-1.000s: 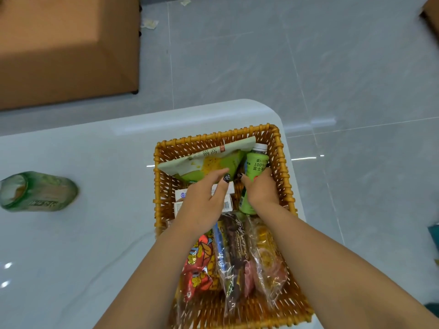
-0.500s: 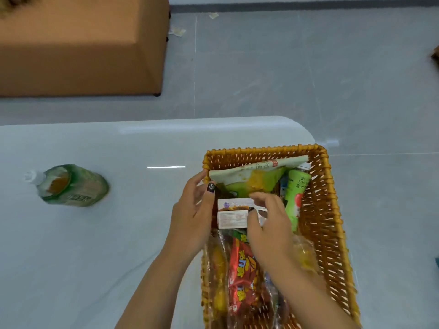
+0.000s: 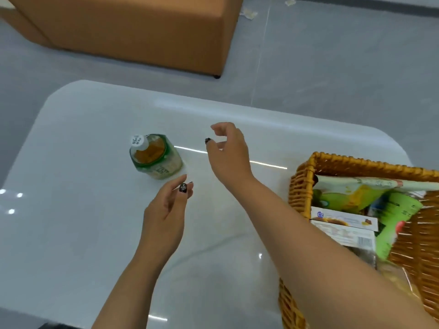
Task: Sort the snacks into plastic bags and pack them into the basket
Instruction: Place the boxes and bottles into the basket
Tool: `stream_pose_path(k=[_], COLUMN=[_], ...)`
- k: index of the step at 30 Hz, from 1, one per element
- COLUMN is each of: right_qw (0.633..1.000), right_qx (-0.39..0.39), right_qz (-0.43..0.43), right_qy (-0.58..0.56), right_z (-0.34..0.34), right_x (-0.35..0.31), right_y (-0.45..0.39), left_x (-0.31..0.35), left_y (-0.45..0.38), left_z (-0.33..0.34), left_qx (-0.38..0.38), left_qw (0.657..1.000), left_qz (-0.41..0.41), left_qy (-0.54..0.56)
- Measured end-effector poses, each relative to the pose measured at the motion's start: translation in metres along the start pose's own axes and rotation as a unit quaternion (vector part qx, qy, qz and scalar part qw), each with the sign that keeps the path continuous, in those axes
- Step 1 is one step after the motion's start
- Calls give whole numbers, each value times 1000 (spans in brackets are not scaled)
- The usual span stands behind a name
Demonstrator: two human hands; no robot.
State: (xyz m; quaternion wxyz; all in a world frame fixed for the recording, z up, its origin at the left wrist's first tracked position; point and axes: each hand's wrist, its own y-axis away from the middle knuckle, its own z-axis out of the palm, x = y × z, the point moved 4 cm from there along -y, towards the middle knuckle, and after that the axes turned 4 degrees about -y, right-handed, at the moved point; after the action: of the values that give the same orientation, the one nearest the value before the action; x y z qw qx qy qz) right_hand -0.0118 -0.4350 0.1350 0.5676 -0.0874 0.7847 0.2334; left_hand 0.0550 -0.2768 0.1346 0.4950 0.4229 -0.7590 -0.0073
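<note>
Bare table (image 3: 83, 233) surrounds the bottle (image 3: 155, 156); basket (image 3: 300, 186) blocks the right

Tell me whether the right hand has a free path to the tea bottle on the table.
Probably yes: the right hand hovers open just beside the tea bottle, with only bare table between them.
</note>
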Motion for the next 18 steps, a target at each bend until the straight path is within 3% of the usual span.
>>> stream_pose_path(k=[3,7,13,18], right_qw=[992,946,975,966], right_qx=[-65,-218,-126,-157], right_qz=[-73,-172,-138,-150], right_qy=[82,167,118,143], right_z=[50,124,141,128], right_x=[-14,-6,8,5], right_y=[-19,-11,-18,-19], left_x=[-29,-57,-80,-82], left_y=[-2,0,-2,-9], left_z=[-14,-27,-30,-28], left_qx=[8,28,36,66], left_qw=[999,996,984,977], left_qz=[-30,-62,-123,-149], left_qy=[12,54,126,134])
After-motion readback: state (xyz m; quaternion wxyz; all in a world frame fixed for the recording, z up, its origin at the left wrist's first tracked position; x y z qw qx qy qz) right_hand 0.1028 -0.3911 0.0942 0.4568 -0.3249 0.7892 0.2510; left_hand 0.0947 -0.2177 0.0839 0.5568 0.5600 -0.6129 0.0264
